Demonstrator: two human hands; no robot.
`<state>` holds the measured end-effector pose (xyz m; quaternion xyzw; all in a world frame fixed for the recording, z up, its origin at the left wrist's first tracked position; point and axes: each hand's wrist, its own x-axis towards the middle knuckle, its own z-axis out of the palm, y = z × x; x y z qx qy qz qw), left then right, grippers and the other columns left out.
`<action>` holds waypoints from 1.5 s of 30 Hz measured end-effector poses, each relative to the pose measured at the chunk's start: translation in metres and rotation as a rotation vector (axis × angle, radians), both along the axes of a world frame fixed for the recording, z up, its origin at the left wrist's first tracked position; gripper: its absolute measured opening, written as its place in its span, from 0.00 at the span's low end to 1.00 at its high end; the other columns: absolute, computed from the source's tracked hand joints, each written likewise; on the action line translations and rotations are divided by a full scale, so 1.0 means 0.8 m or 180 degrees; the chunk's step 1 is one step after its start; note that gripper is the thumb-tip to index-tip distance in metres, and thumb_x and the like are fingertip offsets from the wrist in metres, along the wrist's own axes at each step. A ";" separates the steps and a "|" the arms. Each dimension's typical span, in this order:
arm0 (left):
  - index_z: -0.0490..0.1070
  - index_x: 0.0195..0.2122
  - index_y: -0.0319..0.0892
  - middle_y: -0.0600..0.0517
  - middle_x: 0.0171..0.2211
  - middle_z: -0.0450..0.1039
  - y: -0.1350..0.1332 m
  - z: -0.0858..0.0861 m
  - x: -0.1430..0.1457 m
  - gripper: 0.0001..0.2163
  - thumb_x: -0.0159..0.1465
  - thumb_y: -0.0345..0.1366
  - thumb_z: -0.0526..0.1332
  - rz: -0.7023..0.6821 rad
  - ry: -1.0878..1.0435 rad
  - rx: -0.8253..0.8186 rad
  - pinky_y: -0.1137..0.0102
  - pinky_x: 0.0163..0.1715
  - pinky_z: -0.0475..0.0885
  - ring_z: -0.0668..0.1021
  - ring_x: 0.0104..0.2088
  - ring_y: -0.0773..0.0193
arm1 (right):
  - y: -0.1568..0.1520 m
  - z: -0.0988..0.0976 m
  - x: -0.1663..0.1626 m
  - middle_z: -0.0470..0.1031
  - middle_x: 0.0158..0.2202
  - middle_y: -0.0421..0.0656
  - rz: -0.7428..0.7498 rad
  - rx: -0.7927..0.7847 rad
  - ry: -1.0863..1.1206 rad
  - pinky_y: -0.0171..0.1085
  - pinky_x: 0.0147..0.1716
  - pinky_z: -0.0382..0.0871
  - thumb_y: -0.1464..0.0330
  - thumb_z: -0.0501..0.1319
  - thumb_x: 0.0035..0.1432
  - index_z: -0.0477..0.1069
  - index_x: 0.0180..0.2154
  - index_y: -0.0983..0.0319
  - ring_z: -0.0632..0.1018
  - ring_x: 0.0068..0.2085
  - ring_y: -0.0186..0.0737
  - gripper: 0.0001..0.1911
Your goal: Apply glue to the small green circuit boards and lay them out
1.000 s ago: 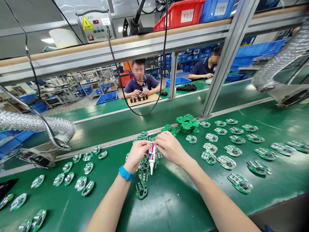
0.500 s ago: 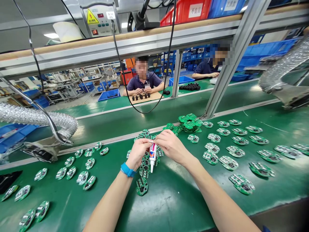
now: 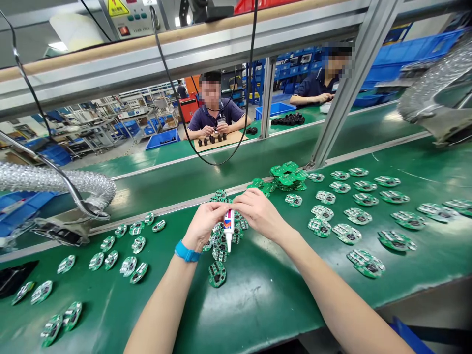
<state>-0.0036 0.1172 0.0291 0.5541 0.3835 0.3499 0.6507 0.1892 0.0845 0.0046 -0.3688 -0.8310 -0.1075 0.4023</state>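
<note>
Glue tube (image 3: 229,230), label illegible, between left hand (image 3: 204,225) and right hand (image 3: 259,213)

White glue tube (image 3: 229,230), upright, tip down, red-blue label

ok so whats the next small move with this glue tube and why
Probably shift the glue tube sideways, off the heap of circuit boards. Your left hand and right hand pinch its upper end, its tip pointing down over the heap, so a drip could land on stacked boards. The spaced-out boards look safer to work over.
</note>
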 end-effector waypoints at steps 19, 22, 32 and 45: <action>0.83 0.39 0.37 0.43 0.38 0.83 -0.002 -0.004 0.008 0.20 0.53 0.48 0.77 0.0408 -0.0188 0.0597 0.67 0.39 0.75 0.81 0.37 0.60 | 0.000 -0.005 -0.031 0.84 0.31 0.44 0.0452 -0.2686 0.3870 0.41 0.38 0.75 0.51 0.78 0.46 0.85 0.32 0.61 0.79 0.32 0.42 0.21; 0.82 0.42 0.37 0.42 0.40 0.83 -0.003 -0.007 0.011 0.22 0.53 0.48 0.77 0.0423 -0.0234 0.0548 0.66 0.42 0.75 0.81 0.39 0.58 | 0.000 -0.006 -0.030 0.84 0.31 0.44 0.0474 -0.2680 0.4007 0.41 0.39 0.75 0.53 0.78 0.45 0.84 0.31 0.60 0.79 0.33 0.41 0.19; 0.81 0.45 0.40 0.46 0.41 0.81 -0.011 -0.022 0.029 0.24 0.63 0.58 0.67 0.0216 0.0032 0.0778 0.68 0.44 0.71 0.78 0.43 0.58 | 0.004 -0.008 -0.027 0.83 0.31 0.43 0.0478 -0.2525 0.4156 0.42 0.40 0.75 0.57 0.77 0.45 0.83 0.30 0.60 0.79 0.33 0.41 0.14; 0.82 0.38 0.38 0.45 0.34 0.81 0.001 0.008 -0.018 0.24 0.56 0.57 0.74 0.0791 -0.0296 0.0408 0.68 0.38 0.72 0.79 0.35 0.60 | 0.036 -0.035 0.024 0.79 0.32 0.44 -0.0933 -0.1376 0.2195 0.39 0.33 0.70 0.53 0.60 0.69 0.81 0.43 0.63 0.76 0.31 0.40 0.21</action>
